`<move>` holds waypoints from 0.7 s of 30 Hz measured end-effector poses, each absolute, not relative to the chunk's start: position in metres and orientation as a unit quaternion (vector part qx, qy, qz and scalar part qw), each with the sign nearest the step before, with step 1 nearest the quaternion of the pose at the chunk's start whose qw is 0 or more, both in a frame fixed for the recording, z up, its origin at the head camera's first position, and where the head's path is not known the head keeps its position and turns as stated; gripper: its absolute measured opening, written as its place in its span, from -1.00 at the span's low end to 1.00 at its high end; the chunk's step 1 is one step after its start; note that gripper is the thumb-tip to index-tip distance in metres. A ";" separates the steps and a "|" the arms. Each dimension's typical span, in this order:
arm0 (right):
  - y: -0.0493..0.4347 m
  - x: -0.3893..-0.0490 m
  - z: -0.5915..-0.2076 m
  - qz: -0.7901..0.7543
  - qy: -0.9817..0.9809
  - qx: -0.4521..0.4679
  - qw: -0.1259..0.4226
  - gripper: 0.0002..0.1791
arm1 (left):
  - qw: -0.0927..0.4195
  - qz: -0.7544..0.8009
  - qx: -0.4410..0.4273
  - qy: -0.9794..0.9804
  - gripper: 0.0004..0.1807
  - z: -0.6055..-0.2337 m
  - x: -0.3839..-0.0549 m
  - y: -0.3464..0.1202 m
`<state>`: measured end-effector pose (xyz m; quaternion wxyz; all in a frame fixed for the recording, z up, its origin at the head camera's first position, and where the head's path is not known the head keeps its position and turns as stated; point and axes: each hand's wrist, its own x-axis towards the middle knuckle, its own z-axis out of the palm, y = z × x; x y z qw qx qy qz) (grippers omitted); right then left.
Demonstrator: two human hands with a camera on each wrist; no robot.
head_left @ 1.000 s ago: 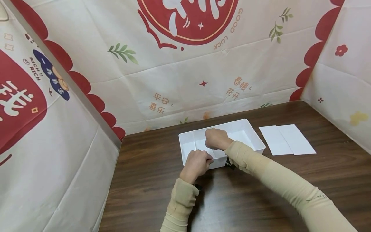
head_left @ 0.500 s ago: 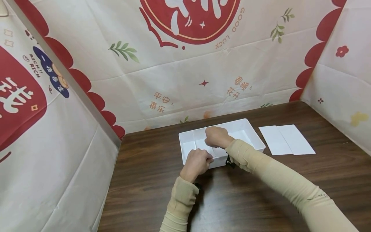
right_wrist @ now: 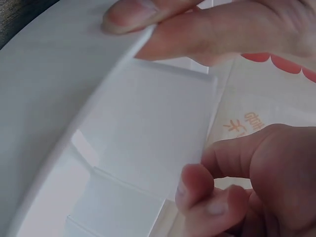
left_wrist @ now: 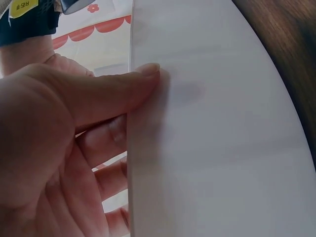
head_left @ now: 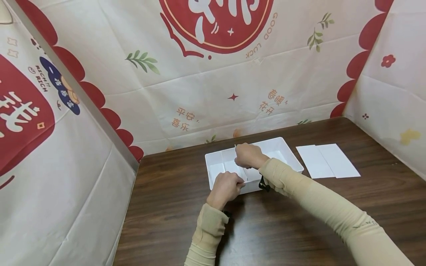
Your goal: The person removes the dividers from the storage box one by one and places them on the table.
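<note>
A white rectangular plastic box rests on the table in the head view. My left hand grips its near rim, and the left wrist view shows the thumb flat on the outer wall with the fingers behind the edge. Over the middle of the box, my right hand pinches the edge of a thin white divider panel, which stands upright across the inside. Further left in the box, another crosswise divider line shows. The right hand hides part of the far wall.
Two flat white panels lie side by side, slightly overlapping, on the dark wooden table right of the box. A printed cloth hangs behind the table, with more cloth at both sides.
Both hands keep nearly the same place and hold. A small tip of the divider panel now shows beyond my right hand; the head view has shifted slightly.
</note>
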<state>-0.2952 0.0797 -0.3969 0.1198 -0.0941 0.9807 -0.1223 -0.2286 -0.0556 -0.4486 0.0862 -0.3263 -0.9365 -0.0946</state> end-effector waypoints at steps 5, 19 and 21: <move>0.081 -0.294 -0.391 -0.127 0.980 -0.081 0.131 -0.83 | 0.084 -0.099 -0.325 -0.937 -0.91 -0.449 -0.228 -0.055; 0.089 -0.288 -0.345 -0.148 0.978 -0.111 0.099 -0.71 | 0.088 -0.089 -0.328 -0.936 -0.90 -0.450 -0.227 -0.054; 0.094 -0.281 -0.331 -0.163 0.975 -0.129 0.078 -0.89 | 0.087 -0.080 -0.327 -0.938 -0.90 -0.449 -0.226 -0.055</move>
